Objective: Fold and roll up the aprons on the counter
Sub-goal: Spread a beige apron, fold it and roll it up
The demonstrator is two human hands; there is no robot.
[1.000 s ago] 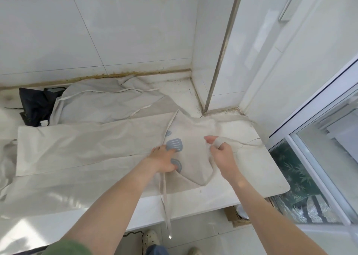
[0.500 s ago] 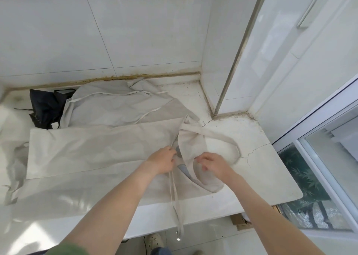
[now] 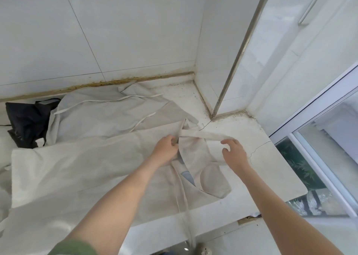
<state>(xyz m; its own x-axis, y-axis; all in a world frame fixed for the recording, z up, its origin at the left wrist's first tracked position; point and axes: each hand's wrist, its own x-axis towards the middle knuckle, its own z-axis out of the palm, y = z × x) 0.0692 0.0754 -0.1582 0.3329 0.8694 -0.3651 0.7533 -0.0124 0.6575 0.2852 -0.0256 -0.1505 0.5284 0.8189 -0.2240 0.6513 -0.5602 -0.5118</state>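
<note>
Beige apron [image 3: 81, 169] is seen spread flat across the white counter [image 3: 271, 169], its skirt part extending to the left and its bib end bunched near the middle. The bib is folded over on itself; a small blue-grey print [image 3: 187, 175] is exposed at the fold.

Left hand [image 3: 166, 149]: fingers are curled and clamped on the bib's upper edge, just where the neck strap [image 3: 205, 135] joins it.

Right hand [image 3: 234, 155]: fingers are curled at the far end of the neck strap loop, fingertips touching the band. Whether the band is actually gripped cannot be told.

The strap is stretched as a flat band between the two hands, then looped back beneath the right wrist.

One waist tie [image 3: 186, 212] is draped over the counter's front edge and hangs down.

A second, greyer apron [image 3: 104, 115] is laid crumpled behind the first, against the tiled wall [image 3: 126, 31], its thin ties lying loose across it. A dark cloth [image 3: 29, 123] is heaped at its left. A crack [image 3: 258, 148] is noted in the counter surface, just right of the right hand. A metal trim strip [image 3: 243, 49] runs up the wall corner.
</note>
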